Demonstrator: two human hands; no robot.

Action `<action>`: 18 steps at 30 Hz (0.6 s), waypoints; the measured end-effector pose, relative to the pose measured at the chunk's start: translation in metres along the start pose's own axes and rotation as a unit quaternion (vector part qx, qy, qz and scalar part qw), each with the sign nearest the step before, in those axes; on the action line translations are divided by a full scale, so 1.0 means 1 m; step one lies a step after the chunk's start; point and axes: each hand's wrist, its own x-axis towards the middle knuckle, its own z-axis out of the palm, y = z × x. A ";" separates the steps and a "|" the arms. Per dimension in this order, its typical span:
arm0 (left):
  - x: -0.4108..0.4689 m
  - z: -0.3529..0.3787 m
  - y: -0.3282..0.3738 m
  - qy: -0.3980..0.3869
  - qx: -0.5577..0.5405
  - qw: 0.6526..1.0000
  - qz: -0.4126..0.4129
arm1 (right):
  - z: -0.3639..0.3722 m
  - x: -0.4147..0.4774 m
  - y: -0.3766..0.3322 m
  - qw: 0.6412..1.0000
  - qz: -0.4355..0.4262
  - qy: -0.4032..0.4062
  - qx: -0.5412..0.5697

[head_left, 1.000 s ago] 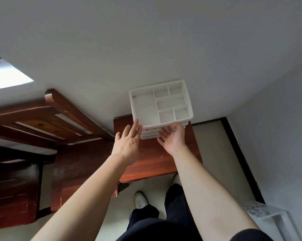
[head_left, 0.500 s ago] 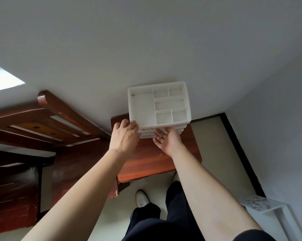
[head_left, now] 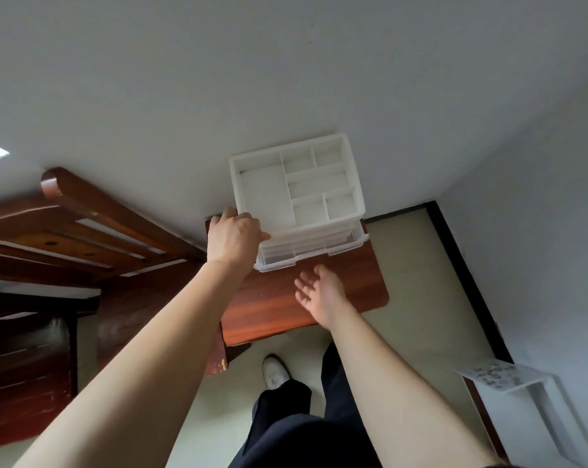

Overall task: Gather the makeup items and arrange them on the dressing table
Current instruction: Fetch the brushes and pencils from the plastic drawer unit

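Note:
A white plastic organizer [head_left: 296, 190] with several empty top compartments and clear drawers stands against the wall on a small reddish wooden table [head_left: 279, 302]. Its lowest clear drawer [head_left: 311, 255] sticks out toward me. My left hand [head_left: 233, 239] grips the organizer's left side, thumb on its front corner. My right hand [head_left: 319, 290] hovers palm-up over the table just in front of the drawer, fingers relaxed, holding nothing. No makeup items are in view.
A dark wooden bed frame [head_left: 83, 231] and dark wooden furniture [head_left: 25, 366] lie to the left of the table. A white shelf [head_left: 509, 380] with small items stands by the right wall. My legs and a white shoe [head_left: 275, 369] are on the pale floor below.
The lowest drawer has slid out toward me. My right hand drew back from the organizer's front and now hovers over the table. My left hand closed on the organizer's left side.

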 end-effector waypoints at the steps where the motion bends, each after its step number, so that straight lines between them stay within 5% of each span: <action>1: -0.001 0.000 0.000 0.003 -0.007 1.000 0.001 | -0.010 -0.003 0.009 1.000 0.011 0.002 0.000; 8: -0.008 -0.002 0.000 0.023 -0.038 0.999 0.001 | -0.010 -0.021 -0.009 0.994 -0.083 -0.021 0.069; 13: -0.008 -0.005 0.003 0.010 -0.032 0.999 -0.006 | -0.005 -0.024 -0.046 0.989 -0.116 0.027 -0.089; 18: -0.010 -0.005 0.003 0.010 -0.026 1.000 -0.008 | -0.038 -0.036 -0.029 0.992 -0.077 0.058 -0.084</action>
